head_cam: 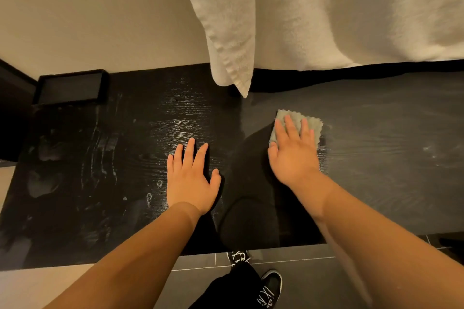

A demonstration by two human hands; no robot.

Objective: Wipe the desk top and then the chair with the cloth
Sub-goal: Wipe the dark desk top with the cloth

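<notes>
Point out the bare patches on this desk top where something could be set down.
Most of the desk top is bare. Widest patch: right of the cloth under the right hand. Another: between the black tray and the left hand, though smeared. Tightest: under the hanging white towel.

Left grip [190, 178]: palm down, fingers spread, pressed flat, forearm bare and extended forward. Right grip [292, 150]: palm down, fingers extended and slightly splayed, forearm bare, angled inward from the right.
</notes>
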